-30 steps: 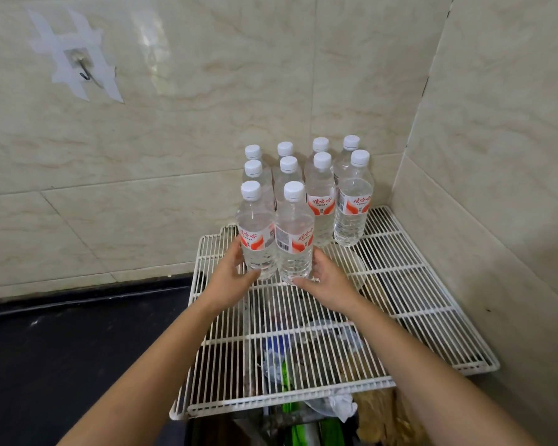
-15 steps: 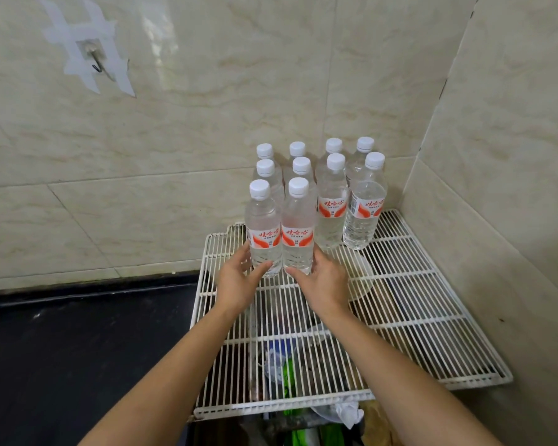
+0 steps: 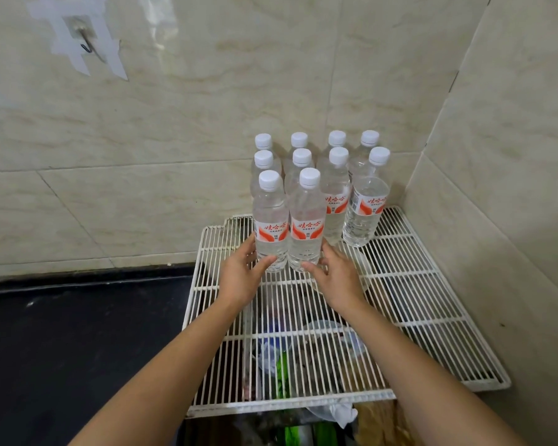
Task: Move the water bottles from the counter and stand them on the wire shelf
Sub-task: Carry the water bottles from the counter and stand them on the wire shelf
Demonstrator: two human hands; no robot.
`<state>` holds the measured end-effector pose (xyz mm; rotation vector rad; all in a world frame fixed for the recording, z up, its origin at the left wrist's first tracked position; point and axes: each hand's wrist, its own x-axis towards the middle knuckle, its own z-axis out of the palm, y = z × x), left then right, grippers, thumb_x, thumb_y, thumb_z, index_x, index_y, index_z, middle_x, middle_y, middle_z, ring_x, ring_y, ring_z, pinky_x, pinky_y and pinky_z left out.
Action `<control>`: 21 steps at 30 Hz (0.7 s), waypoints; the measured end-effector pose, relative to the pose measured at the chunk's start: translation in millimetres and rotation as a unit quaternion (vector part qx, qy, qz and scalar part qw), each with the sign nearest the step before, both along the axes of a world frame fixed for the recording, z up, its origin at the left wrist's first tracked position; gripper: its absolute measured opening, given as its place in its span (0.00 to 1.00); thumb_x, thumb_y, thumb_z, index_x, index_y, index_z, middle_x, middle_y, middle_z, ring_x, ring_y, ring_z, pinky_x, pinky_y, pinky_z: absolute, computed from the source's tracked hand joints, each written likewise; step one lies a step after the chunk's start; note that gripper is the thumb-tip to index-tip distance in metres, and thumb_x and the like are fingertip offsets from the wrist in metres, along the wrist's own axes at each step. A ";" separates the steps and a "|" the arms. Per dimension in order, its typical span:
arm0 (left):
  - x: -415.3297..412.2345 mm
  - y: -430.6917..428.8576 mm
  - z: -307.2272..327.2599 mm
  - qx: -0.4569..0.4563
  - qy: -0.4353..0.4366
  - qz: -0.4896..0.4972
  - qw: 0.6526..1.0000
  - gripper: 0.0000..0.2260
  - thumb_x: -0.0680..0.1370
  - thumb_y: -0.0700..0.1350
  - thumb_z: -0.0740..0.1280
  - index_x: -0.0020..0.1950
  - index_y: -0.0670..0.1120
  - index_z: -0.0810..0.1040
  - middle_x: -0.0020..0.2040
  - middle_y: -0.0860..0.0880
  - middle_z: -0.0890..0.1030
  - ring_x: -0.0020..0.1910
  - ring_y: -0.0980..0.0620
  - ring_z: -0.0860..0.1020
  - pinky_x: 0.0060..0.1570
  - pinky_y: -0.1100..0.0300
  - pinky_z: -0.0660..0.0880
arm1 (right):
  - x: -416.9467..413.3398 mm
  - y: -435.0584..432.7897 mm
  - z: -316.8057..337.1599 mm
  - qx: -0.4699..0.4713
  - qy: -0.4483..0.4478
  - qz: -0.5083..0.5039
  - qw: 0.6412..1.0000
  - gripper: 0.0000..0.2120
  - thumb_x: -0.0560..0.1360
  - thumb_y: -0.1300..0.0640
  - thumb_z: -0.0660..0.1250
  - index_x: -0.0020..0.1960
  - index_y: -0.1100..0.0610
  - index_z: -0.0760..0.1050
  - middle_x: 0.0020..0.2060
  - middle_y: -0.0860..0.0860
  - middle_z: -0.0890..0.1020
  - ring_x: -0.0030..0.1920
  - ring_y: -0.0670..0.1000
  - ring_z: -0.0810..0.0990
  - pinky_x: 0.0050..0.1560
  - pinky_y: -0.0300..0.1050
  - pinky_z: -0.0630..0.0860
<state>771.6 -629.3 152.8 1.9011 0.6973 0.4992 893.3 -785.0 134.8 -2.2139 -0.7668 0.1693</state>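
Both hands sit low on the front pair of bottles, much as half a second ago: the left hand (image 3: 243, 275) cups the left bottle (image 3: 270, 225), thumb across its base, and the right hand (image 3: 337, 276) cups the right bottle (image 3: 306, 225) the same way. The pair now stands a touch closer to the rows behind, upright and side by side.

Ten bottles stand on the shelf (image 3: 409, 284), all white-capped: four along the back wall, four in the middle row, two in front. They crowd the far corner where the two tiled walls meet. Right of the front pair the wire is bare out to the side wall, and the whole near half lies open to the front edge. Clutter shows through the wires below.
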 end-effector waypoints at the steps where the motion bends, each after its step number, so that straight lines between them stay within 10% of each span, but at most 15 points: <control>1: 0.3 -0.3 1.6 0.001 0.005 -0.003 1.000 0.26 0.77 0.48 0.74 0.74 0.55 0.72 0.66 0.55 0.81 0.67 0.52 0.78 0.65 0.45 0.77 | 0.5 0.6 0.1 -0.001 0.004 0.004 1.000 0.31 0.78 0.42 0.69 0.78 0.45 0.64 0.67 0.48 0.78 0.63 0.52 0.79 0.63 0.56 0.78; 5: -9.1 -7.2 7.9 0.077 0.044 -0.003 0.996 0.27 0.79 0.53 0.69 0.78 0.53 0.67 0.73 0.51 0.75 0.73 0.50 0.72 0.71 0.44 0.71 | -3.3 -0.3 2.6 0.041 0.012 -0.001 0.999 0.32 0.77 0.47 0.72 0.78 0.47 0.63 0.70 0.47 0.76 0.68 0.51 0.76 0.66 0.51 0.74; 11: -69.0 -12.1 18.1 0.339 0.120 0.108 0.927 0.29 0.84 0.61 0.54 0.82 0.51 0.57 0.82 0.44 0.57 0.82 0.46 0.52 0.78 0.49 0.50 | -28.2 -8.0 16.3 0.141 -0.233 0.025 0.962 0.27 0.83 0.45 0.60 0.78 0.55 0.63 0.76 0.54 0.67 0.74 0.50 0.66 0.74 0.40 0.61; 21: -231.8 -41.8 -2.8 0.342 0.251 0.286 0.859 0.30 0.83 0.60 0.53 0.81 0.44 0.61 0.82 0.38 0.56 0.81 0.40 0.54 0.76 0.38 0.59 | -146.1 58.7 12.4 0.025 -0.294 0.255 0.921 0.32 0.84 0.37 0.51 0.83 0.51 0.55 0.83 0.58 0.48 0.82 0.59 0.42 0.80 0.62 0.44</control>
